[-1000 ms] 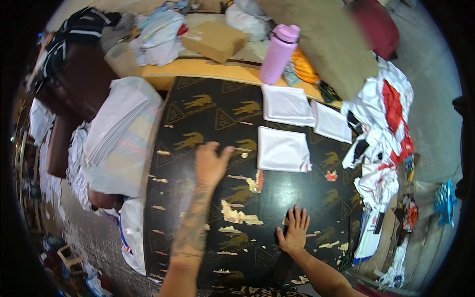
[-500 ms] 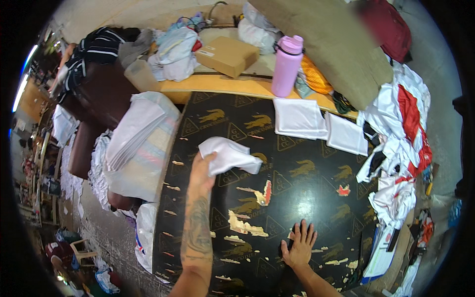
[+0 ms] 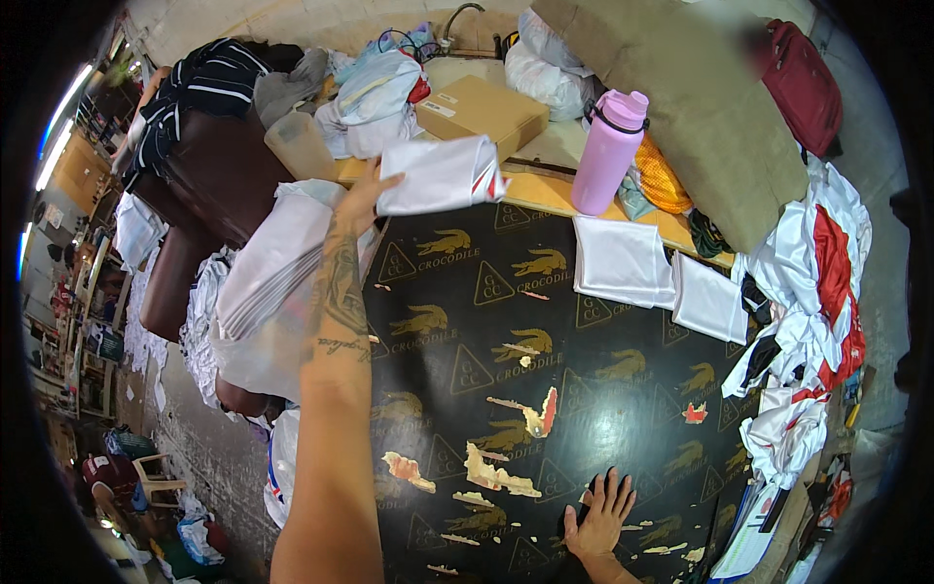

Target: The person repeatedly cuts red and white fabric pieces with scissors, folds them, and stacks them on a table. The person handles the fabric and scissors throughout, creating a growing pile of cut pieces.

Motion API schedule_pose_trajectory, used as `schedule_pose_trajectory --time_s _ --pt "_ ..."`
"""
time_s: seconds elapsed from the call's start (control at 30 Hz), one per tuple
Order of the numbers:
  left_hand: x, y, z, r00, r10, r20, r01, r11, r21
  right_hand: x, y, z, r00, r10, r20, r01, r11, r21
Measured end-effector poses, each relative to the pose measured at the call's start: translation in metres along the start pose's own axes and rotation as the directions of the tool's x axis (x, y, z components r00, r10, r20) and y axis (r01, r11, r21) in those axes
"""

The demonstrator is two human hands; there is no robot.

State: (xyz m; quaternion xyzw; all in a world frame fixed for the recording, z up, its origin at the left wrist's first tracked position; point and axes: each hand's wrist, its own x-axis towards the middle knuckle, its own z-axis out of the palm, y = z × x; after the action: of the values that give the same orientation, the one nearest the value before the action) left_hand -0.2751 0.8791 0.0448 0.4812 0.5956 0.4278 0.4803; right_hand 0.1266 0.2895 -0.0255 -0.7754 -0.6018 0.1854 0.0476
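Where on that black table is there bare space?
Free: black tabletop between the two folded white cloths and right hand, plus a chipped patch left of that hand. Crowded: the far edge, near the cardboard box and pink water bottle; the right edge, beside white-and-red garments.

two folded cloths (image 3: pixel 623 261): on tabletop (image 3: pixel 632 409), far right | water bottle (image 3: pixel 609 156): behind them | cardboard box (image 3: pixel 486 109): left of bottle | cloth stack (image 3: pixel 268 258): left of tabletop | garment pile (image 3: pixel 793 282): right of tabletop

Free lane across black board (image 3: pixel 623 404); pink bottle (image 3: pixel 611 156), cardboard box (image 3: pixel 486 105) bar far side; cloth heap (image 3: pixel 798 302) right
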Motion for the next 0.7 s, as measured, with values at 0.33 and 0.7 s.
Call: schedule_pose_trajectory --time_s 0.33,0.7 --pt "-0.064 -0.110 0.090 0.965 0.211 0.159 -0.210 0.248 0.946 0.000 0.008 0.006 1.000 -0.019 0.001 0.019 0.998 -0.052" --pt "-0.117 -0.048 0.272 0.926 0.345 0.151 -0.340 0.596 0.727 0.000 0.006 0.001 0.999 -0.025 -0.034 0.024 1.000 -0.008"
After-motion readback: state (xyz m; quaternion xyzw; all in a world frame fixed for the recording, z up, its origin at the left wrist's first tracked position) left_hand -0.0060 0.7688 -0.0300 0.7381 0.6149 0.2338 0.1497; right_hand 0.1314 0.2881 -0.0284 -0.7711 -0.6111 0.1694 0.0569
